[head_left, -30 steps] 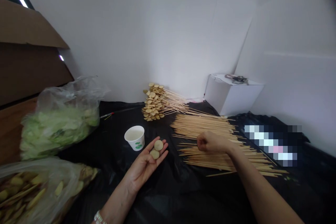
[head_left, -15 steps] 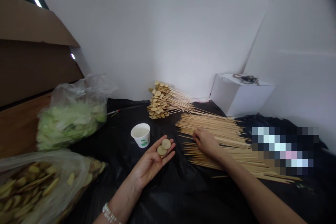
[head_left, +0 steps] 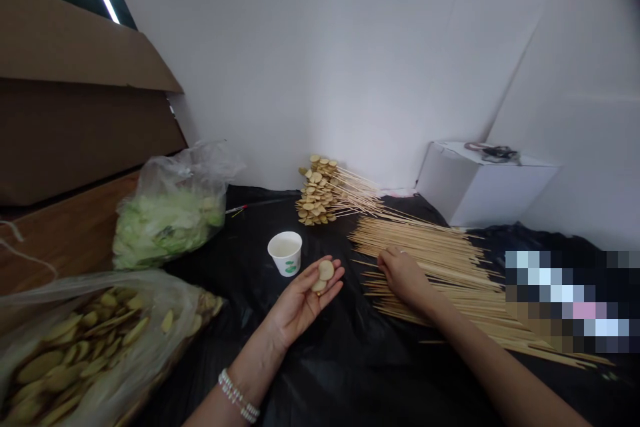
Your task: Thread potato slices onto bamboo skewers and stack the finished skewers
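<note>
My left hand [head_left: 305, 303] is turned palm up over the black sheet, its fingers curled a little. Two or so round potato slices [head_left: 326, 271] rest overlapping on those fingers, held there. On the loose bamboo skewers [head_left: 415, 237], my right hand [head_left: 406, 278] has thumb and fingertips pinched together at the pointed ends. A skewer seems to be in that pinch, though the fingers partly hide it. Behind both hands lies a pile of skewered potato slices [head_left: 317, 193], with the sticks pointing right. A white paper cup [head_left: 285, 255] stands just beyond my left hand.
A clear bag of potato slices [head_left: 170, 287] lies open at the lower left. Behind it sits a bag of pale green vegetable pieces [head_left: 165, 233]. A cardboard box [head_left: 85, 140] is at far left, a white box [head_left: 480, 187] at back right. Black sheeting [head_left: 350, 373] covers the surface.
The camera view has swung left, so everything sits further right in the picture. The potato slices in my left hand are tilted differently. My right hand stays at the skewers.
</note>
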Motion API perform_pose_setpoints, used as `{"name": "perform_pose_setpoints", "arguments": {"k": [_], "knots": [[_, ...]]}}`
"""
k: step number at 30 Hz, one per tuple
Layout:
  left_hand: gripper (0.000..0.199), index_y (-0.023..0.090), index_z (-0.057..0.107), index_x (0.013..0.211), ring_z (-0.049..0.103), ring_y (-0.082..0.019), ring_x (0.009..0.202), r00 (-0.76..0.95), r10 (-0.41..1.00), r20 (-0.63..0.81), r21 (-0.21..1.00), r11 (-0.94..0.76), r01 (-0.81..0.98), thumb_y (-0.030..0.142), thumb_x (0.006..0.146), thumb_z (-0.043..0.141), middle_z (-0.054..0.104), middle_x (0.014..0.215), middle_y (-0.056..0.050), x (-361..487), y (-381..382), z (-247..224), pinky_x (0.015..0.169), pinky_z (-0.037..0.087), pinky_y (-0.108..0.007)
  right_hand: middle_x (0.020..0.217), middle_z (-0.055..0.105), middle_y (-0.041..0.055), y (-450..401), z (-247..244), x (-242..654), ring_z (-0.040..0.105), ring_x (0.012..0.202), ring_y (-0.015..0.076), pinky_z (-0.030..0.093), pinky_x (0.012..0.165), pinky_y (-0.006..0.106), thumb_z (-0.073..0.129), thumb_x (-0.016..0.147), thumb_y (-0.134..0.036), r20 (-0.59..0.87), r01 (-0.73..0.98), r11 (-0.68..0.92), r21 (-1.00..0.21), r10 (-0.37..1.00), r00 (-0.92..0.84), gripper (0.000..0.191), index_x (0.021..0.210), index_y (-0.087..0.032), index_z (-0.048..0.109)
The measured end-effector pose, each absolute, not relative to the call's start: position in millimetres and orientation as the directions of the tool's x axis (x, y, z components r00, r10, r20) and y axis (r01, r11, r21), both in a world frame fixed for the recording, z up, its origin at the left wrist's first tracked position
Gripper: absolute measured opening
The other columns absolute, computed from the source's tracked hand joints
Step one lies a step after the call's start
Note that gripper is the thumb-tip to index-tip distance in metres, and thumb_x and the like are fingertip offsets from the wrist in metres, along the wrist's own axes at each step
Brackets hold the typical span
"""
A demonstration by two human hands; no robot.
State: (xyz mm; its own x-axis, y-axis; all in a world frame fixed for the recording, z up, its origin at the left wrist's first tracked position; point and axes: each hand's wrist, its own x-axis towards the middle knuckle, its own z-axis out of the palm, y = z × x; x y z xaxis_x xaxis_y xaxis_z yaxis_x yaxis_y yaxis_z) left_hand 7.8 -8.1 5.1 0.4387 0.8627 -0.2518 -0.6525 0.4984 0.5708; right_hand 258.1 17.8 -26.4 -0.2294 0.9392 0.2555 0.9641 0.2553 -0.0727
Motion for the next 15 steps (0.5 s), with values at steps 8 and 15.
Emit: {"name": "perform_pose_setpoints", "arguments": {"k": [8,15], "knots": [[0.018,0.011,0.063,0.102,0.069,-0.014,0.078,0.385,0.860,-0.336,0.566,0.511,-0.647,0.007,0.085,0.057,0.069,0.099,-0.012,6.0,-4.6,0.7,0.063,0.056,-0.017,0.088,0.060,0.0078,13.7,-24.6,252.0,0.052,0.083,0.0193,0.031,0.073,0.028,0.040,0.090,-0.008,0.314,0.956,0.287,-0.058,0.914,-0.255,0.017,0.088,-0.016,0.056],[0.018,0.012,0.063,0.102,0.065,-0.009,0.062,0.367,0.858,-0.358,0.566,0.512,-0.646,0.009,0.085,0.058,0.067,0.085,-0.007,4.5,-5.2,2.9,0.047,0.052,-0.011,0.080,0.062,0.0043,2.1,-12.6,238.2,0.054,0.072,0.0166,0.033,0.067,0.027,0.035,0.096,-0.018,0.448,0.901,0.406,-0.151,0.841,-0.304,0.021,0.091,-0.018,0.056]]}}
